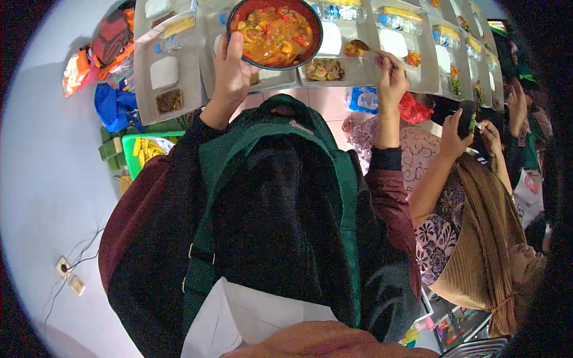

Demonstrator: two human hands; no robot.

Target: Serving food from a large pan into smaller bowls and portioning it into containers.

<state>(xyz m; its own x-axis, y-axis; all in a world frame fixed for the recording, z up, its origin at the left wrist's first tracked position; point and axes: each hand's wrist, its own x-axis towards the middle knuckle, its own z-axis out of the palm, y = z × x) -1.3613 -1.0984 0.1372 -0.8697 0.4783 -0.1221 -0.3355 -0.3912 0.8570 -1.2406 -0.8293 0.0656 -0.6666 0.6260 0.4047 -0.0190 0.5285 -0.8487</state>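
Observation:
My left hand point(234, 74) grips a dark bowl point(320, 31), thumb at its rim, above the row of boxes. Chunky orange-red stew point(276, 34) with red pieces fills the bowl. My right hand point(392, 82) is closed around the handle of a spoon point(365, 46). The spoon's head is over a small portion of orange food point(353, 51) in an open meal box point(365, 73); whether they touch, I cannot tell. That box also has a white block point(332, 39), likely wrapped rice, a brown portion point(325, 70) and a water bottle point(341, 12).
Several similar open boxes point(186, 77) line the table left and right. At my right, a co-worker's hands point(458, 136) hold a dark container point(468, 118). Below the table lie a red plastic bag point(414, 110) and a green basket point(129, 156). Bags point(113, 36) hang together at the left wall.

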